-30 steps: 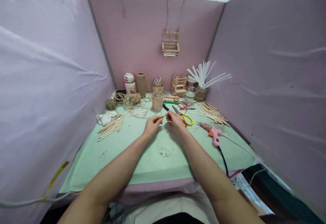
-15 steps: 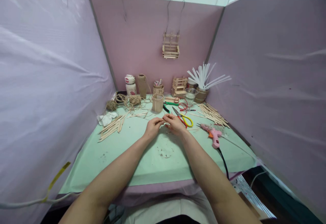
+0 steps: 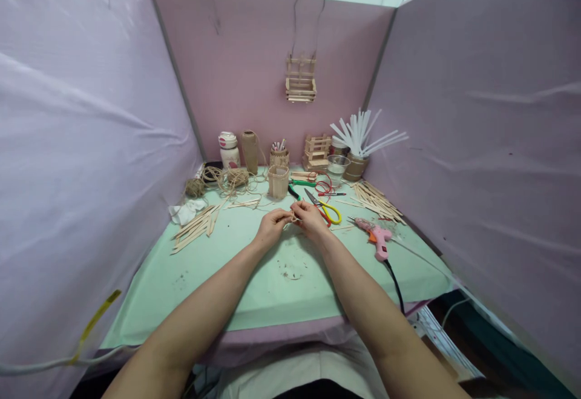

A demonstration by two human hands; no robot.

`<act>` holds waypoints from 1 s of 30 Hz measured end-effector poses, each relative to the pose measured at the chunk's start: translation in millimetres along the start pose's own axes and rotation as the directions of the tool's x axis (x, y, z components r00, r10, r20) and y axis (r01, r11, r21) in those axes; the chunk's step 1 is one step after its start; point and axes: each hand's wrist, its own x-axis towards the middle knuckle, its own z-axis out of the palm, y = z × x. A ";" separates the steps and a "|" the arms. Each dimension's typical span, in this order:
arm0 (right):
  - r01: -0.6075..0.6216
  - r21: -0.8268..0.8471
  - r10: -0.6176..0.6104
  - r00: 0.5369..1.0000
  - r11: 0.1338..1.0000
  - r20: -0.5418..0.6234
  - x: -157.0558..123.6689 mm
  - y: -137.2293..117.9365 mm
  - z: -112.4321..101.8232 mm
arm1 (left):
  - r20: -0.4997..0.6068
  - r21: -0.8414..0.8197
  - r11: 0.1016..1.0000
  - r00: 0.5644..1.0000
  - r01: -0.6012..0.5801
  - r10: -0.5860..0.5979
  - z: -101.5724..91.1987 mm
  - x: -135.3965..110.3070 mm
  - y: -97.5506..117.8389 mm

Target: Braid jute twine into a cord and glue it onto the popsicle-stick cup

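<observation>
Both hands meet over the middle of the green table mat [image 3: 236, 290]. My left hand [image 3: 271, 225] is closed, its fingertips pinching a thin piece of jute twine [image 3: 294, 219]. My right hand [image 3: 309, 217] is also closed in a pinch on the same twine, fingertips touching those of the left. The twine between them is very small and partly hidden by the fingers. More twine trails back toward the loose coils [image 3: 233, 178] at the rear left.
Yellow-handled scissors [image 3: 324, 207] lie just behind my right hand. A pink glue gun [image 3: 376, 237] with a black cord lies to the right. Wooden sticks are piled at left [image 3: 194, 228] and right [image 3: 376, 199]. Jars, a stick cup [image 3: 278, 181] and white strips stand along the back wall.
My hands have drawn closer together, from slightly apart with the twine stretched between them to fingertips touching. The view has shifted slightly.
</observation>
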 end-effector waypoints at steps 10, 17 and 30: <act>0.028 -0.069 -0.034 0.995 0.997 -0.090 6.2 5.7 -0.3 | -0.013 -0.231 0.944 0.970 0.235 -0.244 -0.5 0.8 5.5; 0.285 -0.341 -0.334 0.938 0.896 -0.095 3.8 3.3 1.0 | 0.026 -0.530 0.754 0.896 0.389 -0.444 -6.8 5.9 1.0; 0.566 -0.651 -0.528 0.800 0.505 0.286 -10.0 -1.0 7.9 | 0.095 -0.537 0.746 0.907 0.394 -0.411 -2.2 4.3 -6.5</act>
